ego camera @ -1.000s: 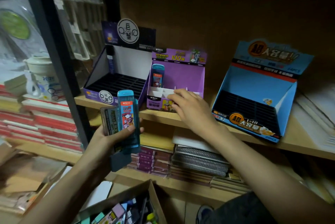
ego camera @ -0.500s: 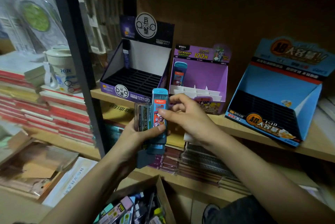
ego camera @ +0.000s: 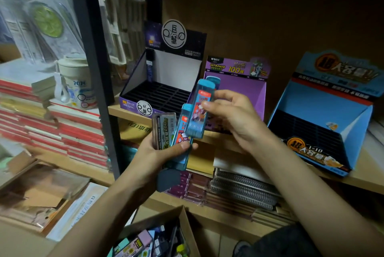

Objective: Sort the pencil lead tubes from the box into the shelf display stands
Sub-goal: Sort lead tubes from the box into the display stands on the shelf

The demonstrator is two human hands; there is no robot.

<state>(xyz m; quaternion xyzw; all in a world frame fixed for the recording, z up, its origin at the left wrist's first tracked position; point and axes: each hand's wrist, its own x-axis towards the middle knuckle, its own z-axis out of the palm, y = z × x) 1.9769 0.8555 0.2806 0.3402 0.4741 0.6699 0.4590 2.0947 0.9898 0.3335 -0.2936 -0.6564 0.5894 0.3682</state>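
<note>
My right hand (ego camera: 234,119) pinches blue lead tube (ego camera: 200,109), tilted, just before purple display stand (ego camera: 239,90). My left hand (ego camera: 164,157) grips fan of tubes: green-labelled tube (ego camera: 164,130), second blue tube (ego camera: 182,130). Dark stand (ego camera: 162,92) at left, slots open. Blue stand (ego camera: 324,123) well right. Shelf edge (ego camera: 118,110) behind hands. Cardboard box (ego camera: 158,216) below, tubes inside.

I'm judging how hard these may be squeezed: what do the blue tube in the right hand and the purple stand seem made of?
Blue tube: apparently hard translucent plastic, glossy, with a printed label; its edges look see-through. Purple stand: likely printed cardboard, fairly matte; flat folded panels with creased corners.
</note>
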